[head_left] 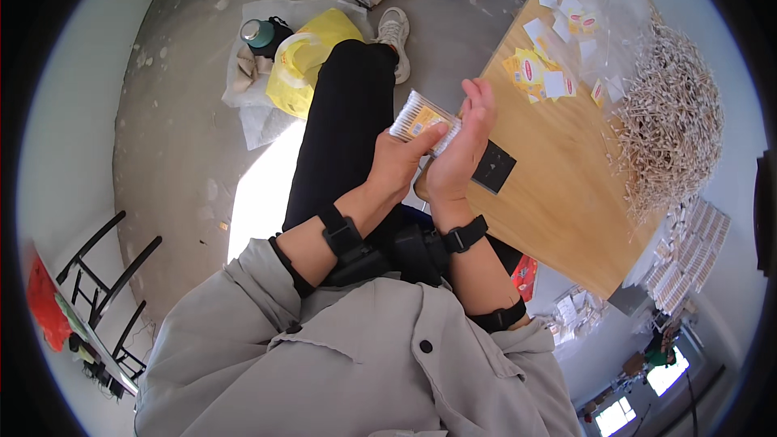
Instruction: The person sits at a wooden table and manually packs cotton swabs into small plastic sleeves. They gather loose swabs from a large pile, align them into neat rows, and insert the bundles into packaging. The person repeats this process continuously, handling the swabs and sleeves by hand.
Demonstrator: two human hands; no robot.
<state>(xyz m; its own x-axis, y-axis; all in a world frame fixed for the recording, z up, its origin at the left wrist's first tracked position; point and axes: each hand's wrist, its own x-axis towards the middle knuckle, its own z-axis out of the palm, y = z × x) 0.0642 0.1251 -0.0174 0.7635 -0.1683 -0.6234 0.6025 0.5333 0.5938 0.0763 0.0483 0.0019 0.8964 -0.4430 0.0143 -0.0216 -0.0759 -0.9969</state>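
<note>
While held above the lap, swab packet [421, 120] pinched in left grip [396, 163], right grip [463, 146] spread flat against it.

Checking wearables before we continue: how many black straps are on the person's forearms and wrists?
3. One on the left wrist, one on the right wrist, one higher up the right forearm by the sleeve. The left sleeve may hide another.

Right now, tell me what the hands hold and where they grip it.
A clear packet of cotton swabs. The left hand grips its lower edge, thumb on top; the right hand presses flat against its right end.
</note>
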